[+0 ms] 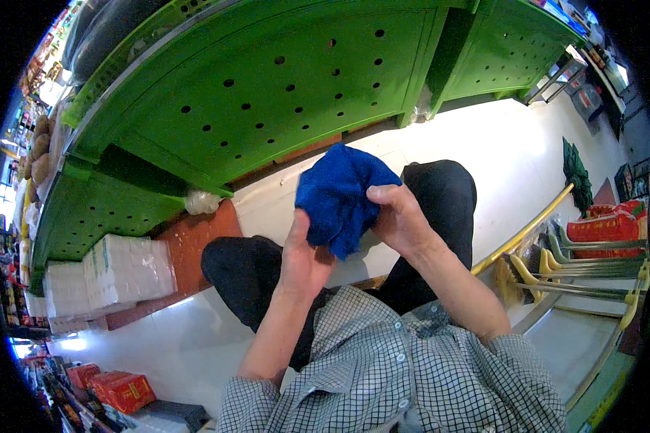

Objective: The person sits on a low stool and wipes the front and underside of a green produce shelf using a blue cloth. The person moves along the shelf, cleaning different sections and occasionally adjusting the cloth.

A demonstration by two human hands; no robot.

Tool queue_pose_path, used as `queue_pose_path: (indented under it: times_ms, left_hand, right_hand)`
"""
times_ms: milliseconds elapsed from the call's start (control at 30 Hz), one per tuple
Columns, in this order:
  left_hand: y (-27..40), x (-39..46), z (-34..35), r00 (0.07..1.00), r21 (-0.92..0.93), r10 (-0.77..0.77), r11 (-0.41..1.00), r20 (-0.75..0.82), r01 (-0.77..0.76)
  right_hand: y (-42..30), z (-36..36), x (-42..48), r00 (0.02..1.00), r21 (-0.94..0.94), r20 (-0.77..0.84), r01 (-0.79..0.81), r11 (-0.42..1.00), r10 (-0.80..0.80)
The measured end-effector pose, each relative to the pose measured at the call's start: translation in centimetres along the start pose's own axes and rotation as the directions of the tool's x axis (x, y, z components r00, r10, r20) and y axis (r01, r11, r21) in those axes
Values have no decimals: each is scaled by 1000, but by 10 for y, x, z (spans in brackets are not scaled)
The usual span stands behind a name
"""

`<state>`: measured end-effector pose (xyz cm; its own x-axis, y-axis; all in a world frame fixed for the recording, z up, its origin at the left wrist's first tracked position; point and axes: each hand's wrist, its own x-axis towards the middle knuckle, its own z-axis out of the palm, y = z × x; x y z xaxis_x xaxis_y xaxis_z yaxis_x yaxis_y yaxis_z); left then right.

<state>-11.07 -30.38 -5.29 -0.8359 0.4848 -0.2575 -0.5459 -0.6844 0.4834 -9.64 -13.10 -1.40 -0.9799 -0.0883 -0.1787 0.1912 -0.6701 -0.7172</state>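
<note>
A bunched blue cloth [344, 195] is held up between both hands, above the gap between the person's knees. My left hand [306, 260] grips its lower left side, with the thumb up along the edge. On the cloth's right side is my right hand [401, 219], its thumb pressed on top of the folds and its fingers behind, mostly hidden. Whether anything is wrapped inside the cloth cannot be told.
Green perforated metal shelving [287, 81] runs across the front. White plastic-wrapped packs [127, 268] stand at the left on a reddish-brown board [195, 243]. Brooms or brushes with yellow parts [525, 270] and a red container [601, 227] are at the right. Red boxes [122, 389] lie lower left.
</note>
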Motion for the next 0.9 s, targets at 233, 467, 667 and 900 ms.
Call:
queue_pose_path:
  times_ms: [233, 467, 667, 900]
  left_hand:
    - [20, 6, 11, 968, 182, 242, 957, -59, -228]
    - [26, 9, 6, 985, 233, 169, 958, 18, -169]
    - [9, 13, 7, 988, 224, 130, 968, -80, -110]
    - [-8, 10, 5, 920, 697, 375, 628, 118, -346]
  right_hand:
    - [1, -24, -1, 997, -260, 5, 75, 963, -76]
    - [-10, -7, -2, 997, -290, 71, 53, 956, -34]
    - [-27, -8, 5, 984, -695, 83, 169, 699, -156]
    - [-22, 1, 3, 992, -653, -21, 84, 753, -128]
